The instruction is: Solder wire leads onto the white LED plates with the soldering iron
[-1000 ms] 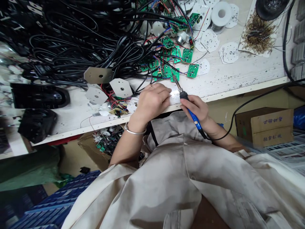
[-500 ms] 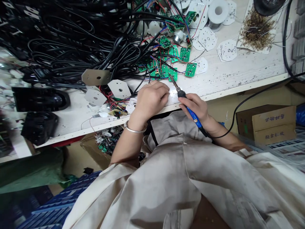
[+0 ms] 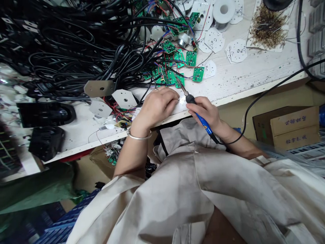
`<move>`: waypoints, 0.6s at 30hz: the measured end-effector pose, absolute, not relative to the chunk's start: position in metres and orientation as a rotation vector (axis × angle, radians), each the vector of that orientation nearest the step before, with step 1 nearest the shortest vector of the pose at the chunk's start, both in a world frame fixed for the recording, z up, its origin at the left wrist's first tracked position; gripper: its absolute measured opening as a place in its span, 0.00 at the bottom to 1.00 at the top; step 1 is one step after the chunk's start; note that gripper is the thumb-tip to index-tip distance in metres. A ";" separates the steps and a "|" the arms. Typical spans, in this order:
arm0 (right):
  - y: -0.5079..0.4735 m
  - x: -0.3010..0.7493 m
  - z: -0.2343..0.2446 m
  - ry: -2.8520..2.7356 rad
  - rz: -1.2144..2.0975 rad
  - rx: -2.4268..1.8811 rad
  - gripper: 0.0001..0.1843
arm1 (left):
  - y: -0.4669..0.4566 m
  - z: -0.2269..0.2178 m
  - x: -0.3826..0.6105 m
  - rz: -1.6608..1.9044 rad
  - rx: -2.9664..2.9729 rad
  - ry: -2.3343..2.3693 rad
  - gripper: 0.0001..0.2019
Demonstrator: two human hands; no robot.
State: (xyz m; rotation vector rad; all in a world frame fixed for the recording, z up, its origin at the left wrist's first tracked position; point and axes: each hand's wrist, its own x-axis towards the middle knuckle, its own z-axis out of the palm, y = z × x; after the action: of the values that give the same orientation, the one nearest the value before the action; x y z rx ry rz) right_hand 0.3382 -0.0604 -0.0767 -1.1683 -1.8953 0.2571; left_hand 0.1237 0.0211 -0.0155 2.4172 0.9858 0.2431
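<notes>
**A:** What is the left hand (image 3: 157,109) doing?

**B:** It is curled, with narrow fingers, and it presses on a small, flat, shiny white board (image 3: 181,100). This board lies at the front edge of the long white wooden bench (image 3: 236,76). A silver bangle (image 3: 138,136) sits around the wrist.

**A:** And the right hand (image 3: 204,113)?

**B:** It is closed around a soldering iron with a blue handle (image 3: 203,121), and it holds this like a pen. The thin metal tip (image 3: 180,87) points toward the green boards. I cannot tell if it touches anything.

**A:** What lies near the white board?

**B:** Just beyond it are many small green circuit boards (image 3: 198,74), joined with thin red, blue and black wires. Farther up are white, many-sided flat boards (image 3: 214,40) and a roll of silver solder wire (image 3: 220,12). On the left side, a big heap of black cables (image 3: 76,44) covers the bench.

**A:** Can you read any label or brand?

**B:** No. A brown cardboard box (image 3: 285,127) on the right has dark printed characters on two faces, but they appear upside down and I cannot read them. I see no clear brand name on the iron.
</notes>
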 end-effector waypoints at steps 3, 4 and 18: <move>-0.060 0.338 -0.070 -1.789 0.217 -1.060 0.16 | 0.023 -0.016 0.128 0.171 2.476 1.060 0.13; -0.061 0.339 -0.067 -1.738 0.235 -1.039 0.17 | 0.022 -0.017 0.129 0.159 2.496 1.077 0.13; -0.064 0.332 -0.076 -1.924 0.088 -1.139 0.12 | 0.005 -0.020 0.123 0.248 2.567 1.010 0.14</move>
State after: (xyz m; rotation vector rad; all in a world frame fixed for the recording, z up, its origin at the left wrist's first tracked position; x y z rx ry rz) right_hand 0.3319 -0.0639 -0.0763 -1.1392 -1.9243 0.0883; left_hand 0.1231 0.0045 -0.0198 2.5670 1.0102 0.2481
